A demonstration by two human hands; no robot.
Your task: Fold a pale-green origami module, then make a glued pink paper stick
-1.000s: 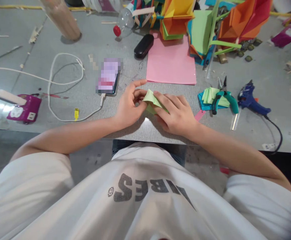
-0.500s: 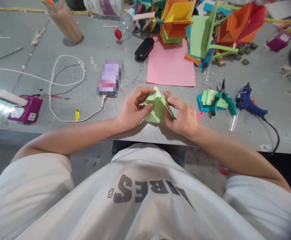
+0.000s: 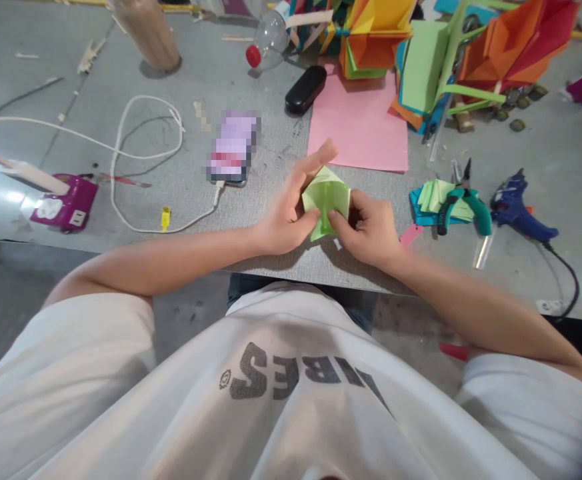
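Note:
A folded light green paper piece (image 3: 327, 200) is held between both hands near the table's front edge. My left hand (image 3: 293, 210) grips its left side, thumb on the front face and fingers stretched up behind it. On the right side my right hand (image 3: 368, 227) pinches it, thumb pressed on the front and fingers curled behind. Just beyond the hands lies a stack of pink paper (image 3: 358, 127). Small green and blue folded papers (image 3: 425, 203) sit to the right, with teal-handled pliers (image 3: 465, 203) on them.
A blue glue gun (image 3: 523, 207) with a black cord lies at the right. Left are a phone (image 3: 234, 147) on a white cable and a purple power block (image 3: 71, 203). Behind stand a black case (image 3: 305, 90), a plastic bottle (image 3: 271, 40) and orange paper shapes (image 3: 515, 53).
The green paper has been turned and its creased face now shows toward me, both thumbs on it. My left fingers have stretched upward. The whole view has shifted slightly.

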